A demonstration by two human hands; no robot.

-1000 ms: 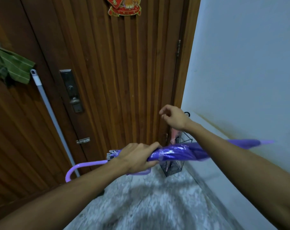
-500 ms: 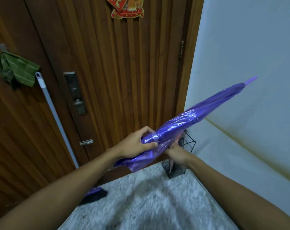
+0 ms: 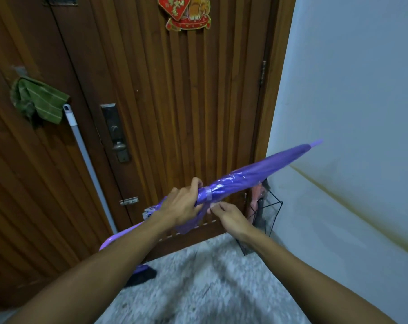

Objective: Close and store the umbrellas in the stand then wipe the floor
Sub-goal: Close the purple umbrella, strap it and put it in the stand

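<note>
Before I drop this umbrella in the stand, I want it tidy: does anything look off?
A loose flap of the purple umbrella hangs below the strap, unrolled, between the left hand and right hand.

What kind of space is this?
Likely a home entryway: a wooden front door with a lock, a wire umbrella stand in the corner, and a mop handle leaning beside it.

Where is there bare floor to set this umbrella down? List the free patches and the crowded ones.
Free: the speckled floor in the middle, between the door and the white wall. Crowded: the right corner, taken by the wire stand, and the left foot of the door, where a dark mop head lies.
</note>
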